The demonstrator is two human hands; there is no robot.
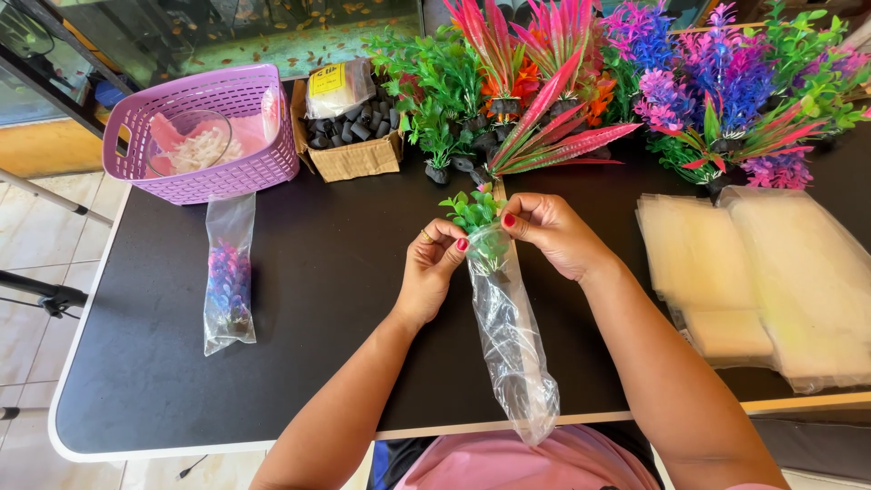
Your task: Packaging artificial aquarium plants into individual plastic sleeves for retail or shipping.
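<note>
Your left hand (431,268) and right hand (549,234) both pinched the mouth of a clear plastic sleeve bag (513,336) holding a small green plastic plant (475,216), mid-table. Nearby: filled bag of purple plants (228,281) left, lilac basket (201,136), stack of empty bags (771,272) right.

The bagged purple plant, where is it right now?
In the head view, the bagged purple plant lies flat on the black table, left of the left hand, below the purple basket.
</note>
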